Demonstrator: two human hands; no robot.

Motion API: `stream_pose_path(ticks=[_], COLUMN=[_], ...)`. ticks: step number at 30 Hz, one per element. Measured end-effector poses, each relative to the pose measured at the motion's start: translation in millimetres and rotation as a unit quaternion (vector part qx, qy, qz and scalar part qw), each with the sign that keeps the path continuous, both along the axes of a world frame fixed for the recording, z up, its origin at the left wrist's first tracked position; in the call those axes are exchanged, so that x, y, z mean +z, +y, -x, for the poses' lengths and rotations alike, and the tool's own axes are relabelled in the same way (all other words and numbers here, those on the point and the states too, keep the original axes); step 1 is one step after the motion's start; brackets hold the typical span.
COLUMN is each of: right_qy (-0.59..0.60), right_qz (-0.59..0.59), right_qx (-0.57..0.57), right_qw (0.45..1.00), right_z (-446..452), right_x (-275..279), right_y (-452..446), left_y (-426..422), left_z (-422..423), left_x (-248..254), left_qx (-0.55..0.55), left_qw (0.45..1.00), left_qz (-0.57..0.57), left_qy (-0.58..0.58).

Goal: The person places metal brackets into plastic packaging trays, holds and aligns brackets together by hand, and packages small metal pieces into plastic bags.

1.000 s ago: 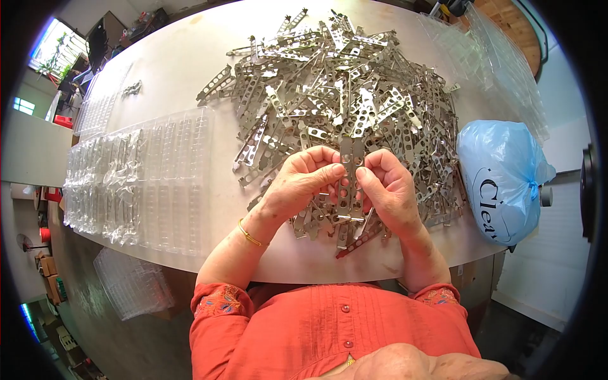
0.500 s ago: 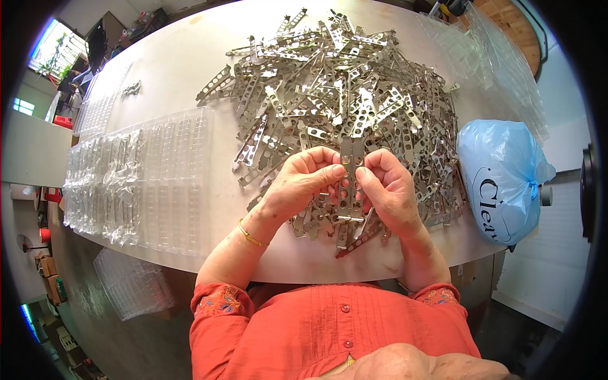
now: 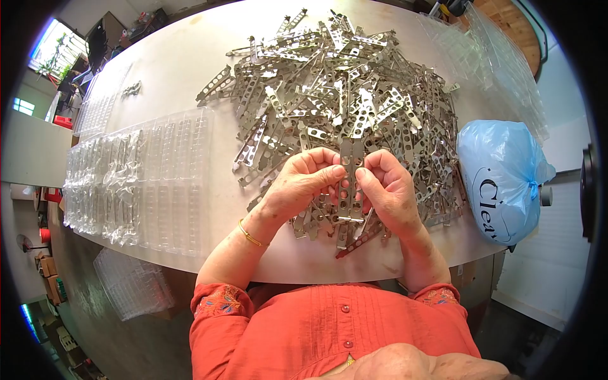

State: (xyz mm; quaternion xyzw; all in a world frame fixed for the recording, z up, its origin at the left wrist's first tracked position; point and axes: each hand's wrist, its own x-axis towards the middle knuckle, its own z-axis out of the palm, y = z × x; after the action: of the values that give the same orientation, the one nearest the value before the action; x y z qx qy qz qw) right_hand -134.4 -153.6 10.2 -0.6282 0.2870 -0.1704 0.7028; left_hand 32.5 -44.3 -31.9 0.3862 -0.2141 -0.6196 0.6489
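Note:
My left hand [image 3: 308,179] pinches the left side of a pair of perforated metal strips [image 3: 352,149] between thumb and fingers. From the other side, my right hand [image 3: 391,192] grips the same pair with its thumb on the front. The two strips stand side by side, pointing away from me, with round holes along them and a small crossbar near the lower end. My fingertips hide part of their middle. Right behind and around both hands lies a large heap of similar perforated metal pieces [image 3: 323,95], some partly under the held pair.
On the left, a clear plastic tray [image 3: 174,183] bears a row of film-covered metal pieces [image 3: 104,183]. Another clear tray [image 3: 104,95] lies behind it. A tied blue bag [image 3: 500,180] stands at the right edge, clear plastic sheets [image 3: 491,60] behind. More trays [image 3: 134,283] sit below the table.

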Motion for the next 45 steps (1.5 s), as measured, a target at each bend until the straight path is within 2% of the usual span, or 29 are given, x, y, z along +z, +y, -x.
stream_pose_path(ticks=[45], right_qy=[-0.001], right_qz=[0.008], right_qx=[-0.002], right_qw=[1.000], right_z=[-0.9], right_x=[0.0], right_y=[0.7], left_y=[0.1], left_z=[-1.0], left_x=[-1.9], left_qx=[-0.011], left_qw=[1.000], left_qz=[0.011], left_qy=[0.026])
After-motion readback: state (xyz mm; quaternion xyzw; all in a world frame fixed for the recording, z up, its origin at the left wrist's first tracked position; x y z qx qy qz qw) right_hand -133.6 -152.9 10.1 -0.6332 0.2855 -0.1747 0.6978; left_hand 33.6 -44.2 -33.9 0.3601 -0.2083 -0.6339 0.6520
